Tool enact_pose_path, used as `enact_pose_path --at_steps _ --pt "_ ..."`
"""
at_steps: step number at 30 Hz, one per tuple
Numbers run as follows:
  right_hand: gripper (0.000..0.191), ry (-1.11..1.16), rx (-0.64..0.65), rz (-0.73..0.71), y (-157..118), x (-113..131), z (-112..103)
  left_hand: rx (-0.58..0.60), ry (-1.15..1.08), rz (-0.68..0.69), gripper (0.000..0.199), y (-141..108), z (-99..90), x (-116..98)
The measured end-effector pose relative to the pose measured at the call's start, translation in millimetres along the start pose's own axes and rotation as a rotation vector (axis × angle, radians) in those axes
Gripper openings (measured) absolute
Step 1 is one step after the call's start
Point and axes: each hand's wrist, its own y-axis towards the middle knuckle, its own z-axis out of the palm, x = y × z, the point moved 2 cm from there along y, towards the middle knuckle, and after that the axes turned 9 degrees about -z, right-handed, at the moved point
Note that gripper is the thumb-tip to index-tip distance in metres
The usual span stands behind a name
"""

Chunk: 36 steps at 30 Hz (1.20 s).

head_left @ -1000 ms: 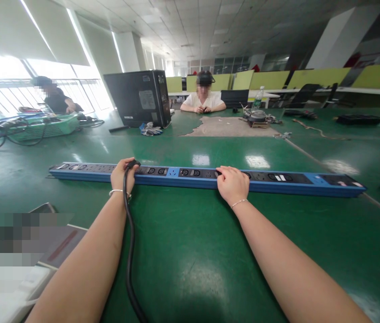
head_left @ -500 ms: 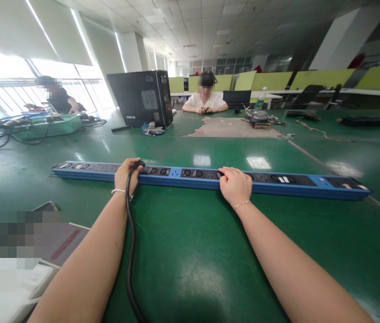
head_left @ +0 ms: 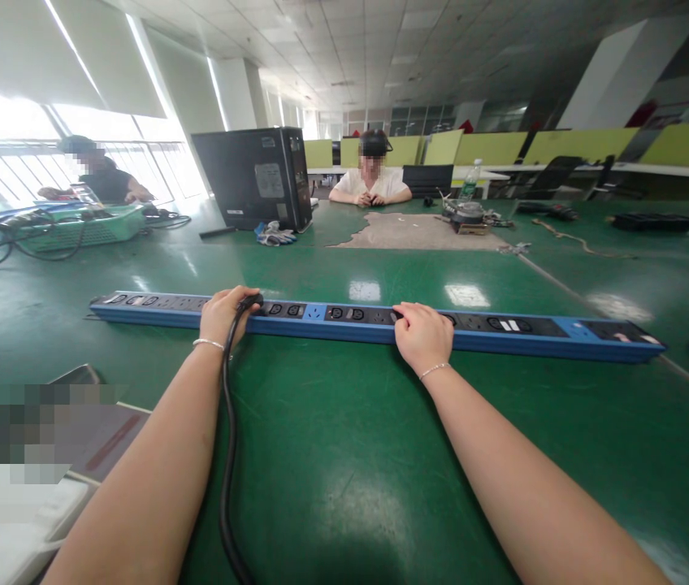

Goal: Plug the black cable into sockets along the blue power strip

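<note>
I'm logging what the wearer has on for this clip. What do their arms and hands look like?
Both forearms are bare, with no sleeves in view and no gloves. The left hand has a thin silvery bracelet at the wrist; the right hand has a similar fine chain. No rings or watch can be made out.
</note>
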Motion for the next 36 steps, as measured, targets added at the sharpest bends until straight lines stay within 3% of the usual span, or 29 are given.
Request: enact_pose_path --at_steps 7,11,18,22,27,36 --pt "0.036 0.007 0.001 0.000 0.2 -0.4 0.7 0.055 0.055 -0.030 0.034 3.9 0.8 5.4" --pt "0.036 -0.003 0.008 -0.002 0.4 -0.8 1.1 0.085 0.216 0.070 0.038 8.5 -6.9 2.1" --pt "0.036 -0.003 0.005 -0.002 0.6 -1.1 1.6 0.339 0.473 0.194 0.045 22.7 -21.2 5.6" --pt "0.035 0.004 -0.014 -0.010 0.5 -1.5 2.6 0.394 0.551 0.201 0.042 25.3 -28.1 7.4" --pt "0.035 0.001 -0.024 -0.014 0.4 -1.3 2.9 0.465 0.612 0.269 0.036 26.6 -31.5 -4.9" --pt "0.035 0.001 -0.018 -0.011 0.5 -0.9 1.8 0.623 0.537 0.040 0.042 35.7 -45.1 -21.1"
